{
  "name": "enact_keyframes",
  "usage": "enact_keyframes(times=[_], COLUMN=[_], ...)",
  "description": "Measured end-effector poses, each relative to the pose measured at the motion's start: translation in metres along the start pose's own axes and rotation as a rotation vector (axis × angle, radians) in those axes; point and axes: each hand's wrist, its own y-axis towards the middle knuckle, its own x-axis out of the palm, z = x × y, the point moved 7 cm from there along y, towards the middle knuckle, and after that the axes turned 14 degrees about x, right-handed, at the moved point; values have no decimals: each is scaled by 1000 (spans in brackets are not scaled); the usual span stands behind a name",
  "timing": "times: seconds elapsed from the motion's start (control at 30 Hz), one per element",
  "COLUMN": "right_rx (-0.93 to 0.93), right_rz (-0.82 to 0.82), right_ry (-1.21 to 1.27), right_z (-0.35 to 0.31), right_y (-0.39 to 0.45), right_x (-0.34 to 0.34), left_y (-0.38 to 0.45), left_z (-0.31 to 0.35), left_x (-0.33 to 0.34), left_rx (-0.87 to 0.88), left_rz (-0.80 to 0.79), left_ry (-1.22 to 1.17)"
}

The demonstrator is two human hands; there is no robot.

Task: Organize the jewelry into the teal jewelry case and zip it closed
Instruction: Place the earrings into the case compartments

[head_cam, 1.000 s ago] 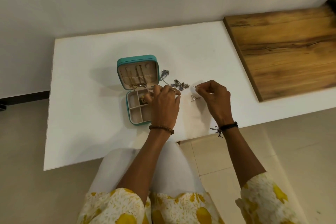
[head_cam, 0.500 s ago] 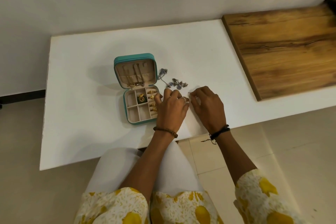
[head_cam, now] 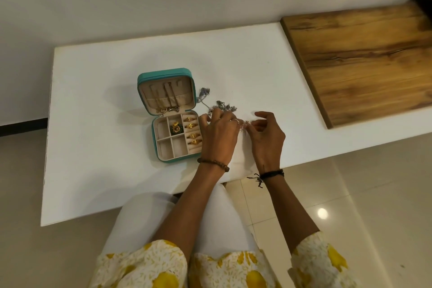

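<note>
Here both hands, left hand and right hand, are pinching a small sparkling earring; slipping fingers risk dropping it outside the open teal jewelry case.

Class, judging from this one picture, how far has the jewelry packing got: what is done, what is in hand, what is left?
Done: four gold rings sit in the case ring rolls, a pendant in one compartment, chains hang in the lid. In hand: both hands, left and right, work a small sparkly piece beside the case. Left: the silver jewelry on the table, then zipping the open case.
</note>
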Motion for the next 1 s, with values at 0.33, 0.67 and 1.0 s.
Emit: enact_keyframes(times=[0.33,0.67,1.0], right_rx=[-65,-212,-340], right_rz=[-26,-32,-68], right_ry=[-15,-324,-823], right_z=[-15,-44,-52], right_y=[33,18,16], right_x=[-13,8,41], left_y=[12,4,0], left_z=[24,-31,-46], left_x=[11,-19,-14], left_rx=[-1,-251,-336], left_rz=[-114,-110,-190], left_ry=[-118,75,-170])
